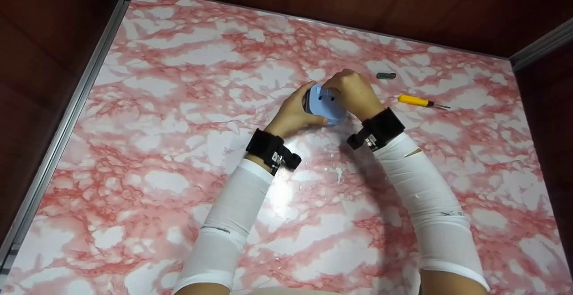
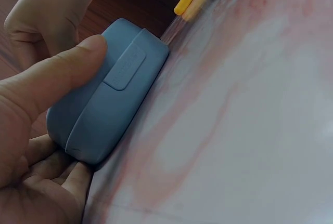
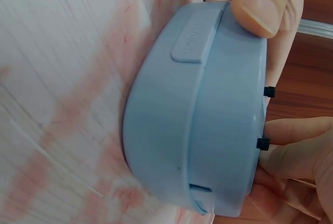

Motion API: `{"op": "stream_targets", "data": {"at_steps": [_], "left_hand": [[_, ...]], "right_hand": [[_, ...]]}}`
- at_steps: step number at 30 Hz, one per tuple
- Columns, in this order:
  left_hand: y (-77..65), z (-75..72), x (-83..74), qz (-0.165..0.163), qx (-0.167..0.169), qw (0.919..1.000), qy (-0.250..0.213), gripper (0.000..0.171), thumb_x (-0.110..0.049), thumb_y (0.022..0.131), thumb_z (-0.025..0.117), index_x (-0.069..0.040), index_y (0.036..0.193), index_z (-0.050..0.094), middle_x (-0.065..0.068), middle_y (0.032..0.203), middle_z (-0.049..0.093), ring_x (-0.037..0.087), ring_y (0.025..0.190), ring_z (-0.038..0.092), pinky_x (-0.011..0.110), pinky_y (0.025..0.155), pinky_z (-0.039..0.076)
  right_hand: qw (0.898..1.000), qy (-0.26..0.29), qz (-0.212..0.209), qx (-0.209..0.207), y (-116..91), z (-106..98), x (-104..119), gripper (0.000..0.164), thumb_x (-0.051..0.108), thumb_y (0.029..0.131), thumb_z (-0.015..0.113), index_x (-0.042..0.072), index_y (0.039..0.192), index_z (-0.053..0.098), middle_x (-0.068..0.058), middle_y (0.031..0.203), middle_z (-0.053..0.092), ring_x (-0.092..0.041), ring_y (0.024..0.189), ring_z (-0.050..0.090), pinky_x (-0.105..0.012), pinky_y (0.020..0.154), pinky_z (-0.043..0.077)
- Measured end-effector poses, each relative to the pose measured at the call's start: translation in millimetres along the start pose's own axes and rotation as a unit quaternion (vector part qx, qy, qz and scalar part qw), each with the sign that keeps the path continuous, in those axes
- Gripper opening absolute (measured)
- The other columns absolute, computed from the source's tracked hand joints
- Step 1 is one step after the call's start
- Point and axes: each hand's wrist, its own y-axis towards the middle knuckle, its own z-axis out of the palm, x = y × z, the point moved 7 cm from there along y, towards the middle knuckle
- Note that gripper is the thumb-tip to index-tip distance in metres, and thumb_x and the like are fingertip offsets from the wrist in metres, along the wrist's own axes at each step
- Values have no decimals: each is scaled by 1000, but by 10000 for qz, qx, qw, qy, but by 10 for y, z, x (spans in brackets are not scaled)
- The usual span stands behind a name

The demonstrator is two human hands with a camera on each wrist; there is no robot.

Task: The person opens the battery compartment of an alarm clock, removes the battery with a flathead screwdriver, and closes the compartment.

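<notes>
A light blue rounded plastic case [image 1: 323, 107] rests on the table, with two small black pegs [image 3: 264, 143] standing out of its upper face. My left hand [image 1: 293, 113] grips it from the left. Its thumb [image 2: 78, 63] presses on the upper part, while the other fingers wrap behind and beneath. At the far right of the case, my right hand [image 1: 353, 91] has bent fingers close against the upper face. In the right wrist view, those fingers [image 3: 291, 154] are beside the pegs, and I cannot tell whether they pinch something small.
To the right on the pink and white marbled table [image 1: 179, 84] lies a screwdriver with a yellow handle [image 1: 414, 101]. Farther back is a small dark green object [image 1: 386, 75]. Dark wood panels [image 1: 358, 4] with metal edging border the table at the back and sides.
</notes>
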Motion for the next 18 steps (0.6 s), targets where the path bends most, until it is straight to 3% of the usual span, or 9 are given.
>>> {"op": "stream_targets", "data": {"at_steps": [18], "left_hand": [[15, -4, 23, -110, 9, 9997, 237, 108, -26, 71, 95, -23, 160, 33, 3, 154, 44, 17, 132, 47, 30, 108, 39]], "right_hand": [[9986, 24, -64, -519, -58, 3, -13, 18, -13, 88, 66, -1, 93, 78, -16, 89, 74, -33, 84, 63, -45, 79, 56]]}}
